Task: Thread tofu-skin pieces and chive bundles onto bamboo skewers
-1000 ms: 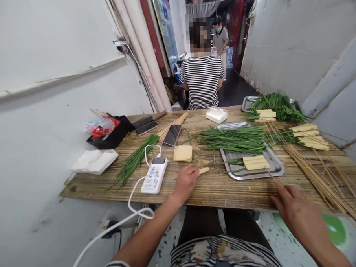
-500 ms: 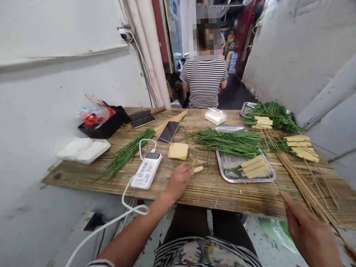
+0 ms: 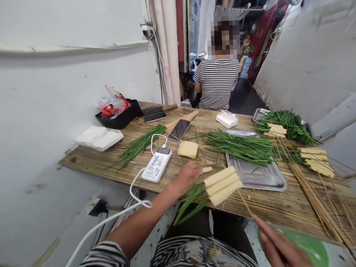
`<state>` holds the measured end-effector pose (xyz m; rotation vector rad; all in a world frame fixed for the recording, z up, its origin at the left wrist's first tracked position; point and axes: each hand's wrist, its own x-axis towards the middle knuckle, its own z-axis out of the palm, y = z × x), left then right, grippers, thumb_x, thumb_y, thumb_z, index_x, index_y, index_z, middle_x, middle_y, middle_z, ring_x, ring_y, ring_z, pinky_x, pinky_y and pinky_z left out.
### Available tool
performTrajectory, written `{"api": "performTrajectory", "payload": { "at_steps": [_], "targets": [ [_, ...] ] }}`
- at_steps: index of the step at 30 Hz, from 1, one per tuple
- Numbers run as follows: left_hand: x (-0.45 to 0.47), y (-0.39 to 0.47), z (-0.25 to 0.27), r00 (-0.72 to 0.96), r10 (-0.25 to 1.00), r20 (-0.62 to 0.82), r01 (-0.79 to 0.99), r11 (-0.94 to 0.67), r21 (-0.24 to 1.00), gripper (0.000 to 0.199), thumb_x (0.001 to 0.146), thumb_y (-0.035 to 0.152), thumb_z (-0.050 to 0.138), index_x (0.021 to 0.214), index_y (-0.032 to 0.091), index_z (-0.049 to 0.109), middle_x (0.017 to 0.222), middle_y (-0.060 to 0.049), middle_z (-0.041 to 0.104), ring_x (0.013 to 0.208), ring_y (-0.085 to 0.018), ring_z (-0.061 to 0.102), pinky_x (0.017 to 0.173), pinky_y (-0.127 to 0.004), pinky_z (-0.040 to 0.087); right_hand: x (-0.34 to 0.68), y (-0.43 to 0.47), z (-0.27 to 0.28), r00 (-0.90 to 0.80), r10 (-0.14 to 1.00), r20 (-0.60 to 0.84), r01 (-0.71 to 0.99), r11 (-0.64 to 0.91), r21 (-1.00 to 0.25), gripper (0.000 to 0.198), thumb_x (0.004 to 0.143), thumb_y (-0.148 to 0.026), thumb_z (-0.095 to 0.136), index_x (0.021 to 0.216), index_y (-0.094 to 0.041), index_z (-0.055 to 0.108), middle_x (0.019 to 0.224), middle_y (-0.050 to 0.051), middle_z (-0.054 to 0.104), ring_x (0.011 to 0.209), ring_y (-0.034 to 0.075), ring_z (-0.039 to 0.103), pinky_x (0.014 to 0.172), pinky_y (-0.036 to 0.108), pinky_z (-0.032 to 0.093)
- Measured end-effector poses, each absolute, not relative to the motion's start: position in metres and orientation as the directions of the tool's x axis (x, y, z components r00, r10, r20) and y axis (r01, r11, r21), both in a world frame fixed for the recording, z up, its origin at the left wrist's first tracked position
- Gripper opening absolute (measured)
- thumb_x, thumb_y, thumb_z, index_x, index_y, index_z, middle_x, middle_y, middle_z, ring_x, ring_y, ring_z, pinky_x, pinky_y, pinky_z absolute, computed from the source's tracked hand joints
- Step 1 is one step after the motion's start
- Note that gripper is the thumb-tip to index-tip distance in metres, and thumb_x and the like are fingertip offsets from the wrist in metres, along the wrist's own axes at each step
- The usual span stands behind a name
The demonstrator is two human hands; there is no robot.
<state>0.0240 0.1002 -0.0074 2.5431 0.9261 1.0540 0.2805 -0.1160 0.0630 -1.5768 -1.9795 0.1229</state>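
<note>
My right hand (image 3: 281, 245) pinches a bamboo skewer (image 3: 246, 203) by its lower end. Three pale yellow tofu-skin rolls (image 3: 223, 185) sit side by side on that skewer, with green chive ends trailing to the left, held up over the table's front edge. My left hand (image 3: 188, 177) rests on the wood, its fingers closed at the end of a small single tofu-skin roll (image 3: 207, 169). Just beyond it lies a stack of square tofu-skin sheets (image 3: 188, 149). A metal tray (image 3: 264, 179) to the right carries a heap of long chives (image 3: 240, 145).
Finished skewers (image 3: 315, 159) and loose bamboo sticks (image 3: 309, 194) lie at the right. Leftward are a white power bank (image 3: 157, 164) with its cable, a phone (image 3: 180, 130), more chives (image 3: 141, 145), napkins (image 3: 98, 137) and a black box (image 3: 118, 119). A person in stripes (image 3: 218, 84) sits beyond the table.
My right hand has lifted the skewer of rolls off the tray and brought it left, in front of my left hand. My left hand keeps its place by the small roll. The view has shifted.
</note>
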Motion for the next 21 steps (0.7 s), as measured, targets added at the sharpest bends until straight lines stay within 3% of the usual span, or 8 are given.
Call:
{"api": "performTrajectory", "payload": {
  "at_steps": [6,15,21],
  "targets": [
    [0.022,0.098,0.002,0.564,0.655,0.502,0.506,-0.755,0.416,0.036,0.095,0.032,0.042,0.077,0.018,0.07,0.07,-0.005,0.062,0.067,-0.016,0.051,0.063,-0.029,0.041,0.252,-0.094,0.011,-0.072,0.932,0.356,0.733,0.292,-0.615,0.034,0.092,-0.027,0.045,0.121,-0.021,0.061,0.107,0.008,0.07,0.092,0.017,0.068,0.076,0.023,0.057],
    [0.021,0.098,0.005,0.585,0.644,0.492,0.488,-0.765,0.421,0.035,0.095,0.033,0.041,0.082,0.016,0.069,0.071,-0.005,0.06,0.07,-0.016,0.05,0.064,-0.028,0.039,0.251,-0.091,0.002,-0.06,0.94,0.336,0.709,0.277,-0.649,0.036,0.093,-0.029,0.044,0.12,-0.013,0.062,0.101,0.013,0.071,0.085,0.016,0.069,0.073,0.021,0.056],
    [0.023,0.101,0.01,0.643,0.643,0.417,0.525,-0.766,0.372,0.043,0.097,0.034,0.032,0.088,0.015,0.07,0.07,-0.006,0.056,0.069,-0.017,0.046,0.064,-0.028,0.037,0.252,-0.086,0.003,-0.085,0.951,0.297,0.719,0.265,-0.643,0.036,0.093,-0.026,0.043,0.12,-0.013,0.061,0.103,0.013,0.07,0.092,0.017,0.068,0.078,0.023,0.055]
  ]
}}
